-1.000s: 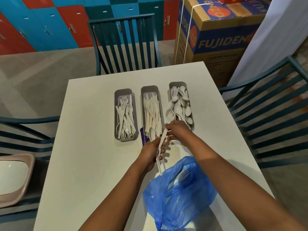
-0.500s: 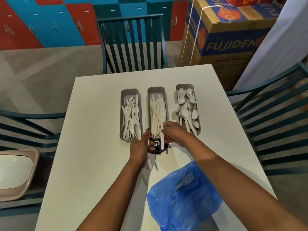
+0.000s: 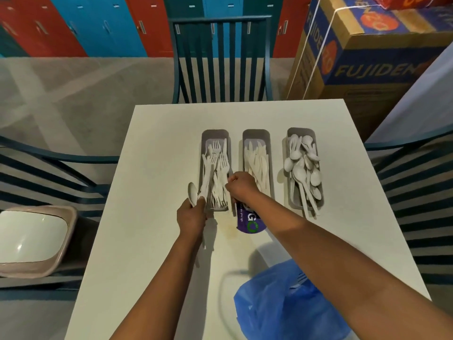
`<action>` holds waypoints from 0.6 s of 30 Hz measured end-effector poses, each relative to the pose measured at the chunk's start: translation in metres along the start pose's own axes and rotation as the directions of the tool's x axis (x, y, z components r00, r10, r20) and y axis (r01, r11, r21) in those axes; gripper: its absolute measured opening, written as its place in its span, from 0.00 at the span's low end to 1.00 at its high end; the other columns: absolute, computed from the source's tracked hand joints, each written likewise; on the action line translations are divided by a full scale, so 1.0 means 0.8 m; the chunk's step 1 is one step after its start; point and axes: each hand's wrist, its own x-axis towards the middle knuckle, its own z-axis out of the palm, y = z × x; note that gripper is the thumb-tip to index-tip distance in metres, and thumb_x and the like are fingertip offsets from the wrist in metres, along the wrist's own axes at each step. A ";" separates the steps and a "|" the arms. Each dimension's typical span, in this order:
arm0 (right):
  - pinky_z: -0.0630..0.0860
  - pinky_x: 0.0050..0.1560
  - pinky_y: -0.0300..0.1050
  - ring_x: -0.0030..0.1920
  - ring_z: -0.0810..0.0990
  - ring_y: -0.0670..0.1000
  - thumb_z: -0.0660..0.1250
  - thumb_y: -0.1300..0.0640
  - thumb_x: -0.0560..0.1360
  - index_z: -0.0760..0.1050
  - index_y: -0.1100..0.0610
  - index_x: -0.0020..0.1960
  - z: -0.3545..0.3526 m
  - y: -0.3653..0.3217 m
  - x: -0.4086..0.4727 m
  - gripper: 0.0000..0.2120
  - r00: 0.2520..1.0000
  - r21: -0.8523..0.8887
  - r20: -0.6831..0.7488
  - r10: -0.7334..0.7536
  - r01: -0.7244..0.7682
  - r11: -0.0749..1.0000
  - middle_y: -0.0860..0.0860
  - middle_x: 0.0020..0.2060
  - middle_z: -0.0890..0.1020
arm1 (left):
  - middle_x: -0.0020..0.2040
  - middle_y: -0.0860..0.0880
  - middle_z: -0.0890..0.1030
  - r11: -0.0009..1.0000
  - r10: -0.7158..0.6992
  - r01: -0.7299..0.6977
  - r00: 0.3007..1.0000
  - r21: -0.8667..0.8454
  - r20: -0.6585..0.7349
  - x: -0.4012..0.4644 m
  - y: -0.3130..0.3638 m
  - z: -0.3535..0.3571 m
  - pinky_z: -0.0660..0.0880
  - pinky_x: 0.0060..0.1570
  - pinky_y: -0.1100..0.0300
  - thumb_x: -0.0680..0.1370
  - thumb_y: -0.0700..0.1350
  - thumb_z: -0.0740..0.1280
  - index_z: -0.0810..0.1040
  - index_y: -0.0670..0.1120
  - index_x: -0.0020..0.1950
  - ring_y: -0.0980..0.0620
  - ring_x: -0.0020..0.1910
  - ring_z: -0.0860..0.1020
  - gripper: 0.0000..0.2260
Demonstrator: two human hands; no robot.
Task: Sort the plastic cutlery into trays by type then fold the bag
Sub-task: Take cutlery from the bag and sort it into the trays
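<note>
On the white desk (image 3: 152, 192), 3 grey trays side by side. Left tray (image 3: 215, 134) full of white forks (image 3: 219, 168), middle tray (image 3: 256, 134) stacked with white knives (image 3: 255, 158), right tray (image 3: 304, 133) heaped with white spoons (image 3: 302, 168); too tangled for a count of pieces in any tray. Blue plastic bag (image 3: 277, 307) lying crumpled at the desk's near edge, with what looks like 1 fork showing faintly through the film. A purple printed card (image 3: 250, 223) partly tucked under the near end of the middle tray.

Left hand (image 3: 192, 217) curled round white cutlery at the near left corner of the left tray: 1 spoon (image 3: 192, 192) sticking up above the thumb, with handles trailing below the fist. Right hand (image 3: 241, 185) with fingers bent, pinching something thin over the gap between left and middle trays, fingertips touching the forks.

Around the desk, 3 dark teal slatted chairs.
</note>
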 end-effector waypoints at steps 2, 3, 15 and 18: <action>0.69 0.26 0.36 0.28 0.73 0.49 0.61 0.68 0.73 0.69 0.56 0.35 0.010 -0.002 0.008 0.11 1.000 -0.007 -0.001 0.005 -0.005 1.000 0.52 0.35 0.74 | 0.30 0.48 0.72 0.999 -0.028 0.028 0.999 -0.041 0.017 0.010 0.001 -0.005 0.64 0.29 0.62 0.78 0.45 0.65 0.78 0.42 0.47 0.51 0.28 0.68 0.07; 0.70 0.27 0.38 0.28 0.74 0.51 0.61 0.69 0.73 0.68 0.56 0.34 0.015 -0.003 0.011 0.12 1.000 -0.001 -0.004 0.007 -0.007 1.000 0.54 0.35 0.74 | 0.30 0.48 0.71 0.996 -0.058 0.060 0.998 -0.068 0.032 0.013 0.004 -0.007 0.64 0.27 0.63 0.79 0.46 0.64 0.77 0.43 0.48 0.53 0.26 0.68 0.07; 0.76 0.42 0.47 0.42 0.77 0.55 0.61 0.68 0.72 0.68 0.57 0.35 0.042 -0.006 0.035 0.10 0.996 -0.031 -0.090 -0.006 0.003 1.000 0.53 0.38 0.74 | 0.21 0.57 0.71 0.925 -0.227 0.238 0.971 -0.296 0.073 0.025 0.008 -0.019 0.60 0.25 0.65 0.79 0.42 0.60 0.76 0.51 0.53 0.59 0.21 0.67 0.07; 0.74 0.43 0.44 0.48 0.79 0.58 0.61 0.68 0.73 0.75 0.62 0.47 0.047 -0.009 0.037 0.06 0.992 -0.075 -0.125 -0.025 0.015 0.997 0.57 0.45 0.77 | 0.29 0.52 0.70 0.934 -0.237 0.242 0.970 -0.262 0.051 0.028 0.006 -0.022 0.61 0.23 0.66 0.78 0.43 0.62 0.76 0.51 0.55 0.58 0.21 0.66 0.09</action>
